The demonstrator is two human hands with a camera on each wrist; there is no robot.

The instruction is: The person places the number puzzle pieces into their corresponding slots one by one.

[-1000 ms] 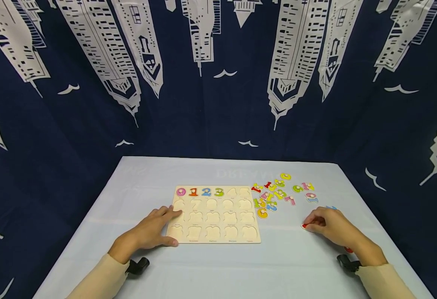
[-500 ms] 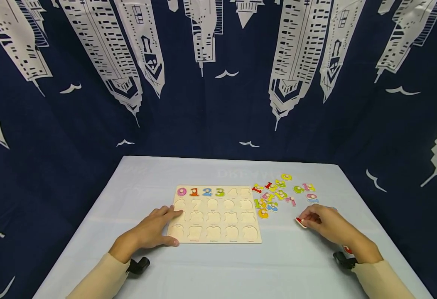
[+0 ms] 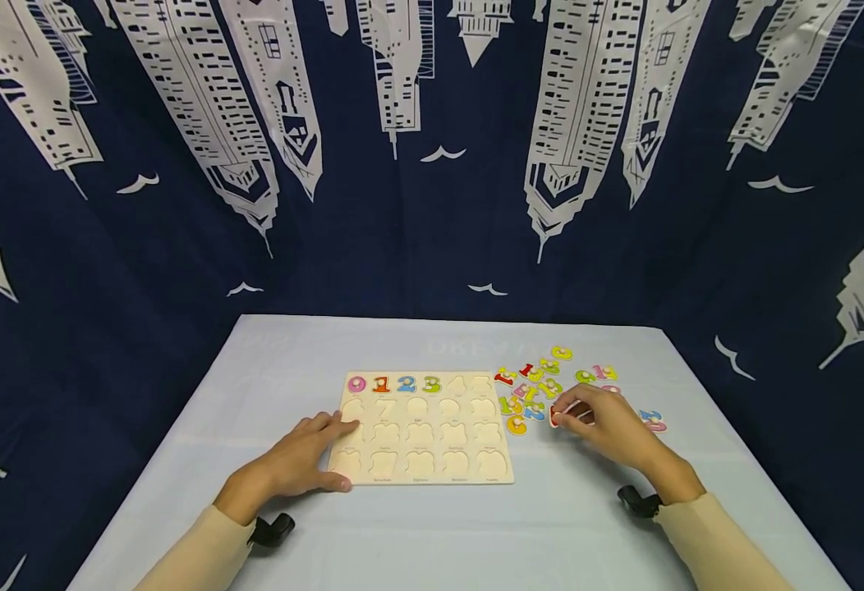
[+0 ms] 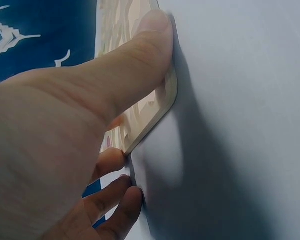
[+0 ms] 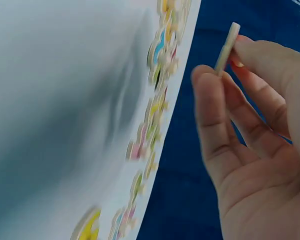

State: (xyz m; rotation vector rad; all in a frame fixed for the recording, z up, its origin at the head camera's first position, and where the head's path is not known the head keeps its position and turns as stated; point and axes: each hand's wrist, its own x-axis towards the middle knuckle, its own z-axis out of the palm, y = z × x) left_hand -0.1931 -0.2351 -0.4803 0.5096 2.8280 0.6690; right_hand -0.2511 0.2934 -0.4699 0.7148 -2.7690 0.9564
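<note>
My left hand (image 3: 287, 458) rests at the left side of a wooden number puzzle board (image 3: 438, 417). Its fingers touch the left edge, and the thumb lies on the near left corner, as the left wrist view also shows. In the board's top row sit a pink 0 (image 3: 356, 384), an orange 1 (image 3: 381, 384), a blue 2 (image 3: 406, 384) and a green 3 (image 3: 432, 384). Right of the board, my right hand (image 3: 609, 428) holds up a red puzzle piece (image 3: 553, 417), pinched between thumb and fingertips. The right wrist view shows this piece (image 5: 228, 47) edge-on; its numeral cannot be read.
Several loose number pieces (image 3: 549, 387) lie in a cluster right of the board, partly behind my right hand. A blue and pink piece (image 3: 652, 420) lies farther right. A white cloth (image 3: 417, 542) covers the table, before a dark blue printed curtain (image 3: 432, 222).
My right hand has moved left and upward with the red piece, close to the loose cluster. The blue and pink piece behind it has come into view. My left hand stays put.
</note>
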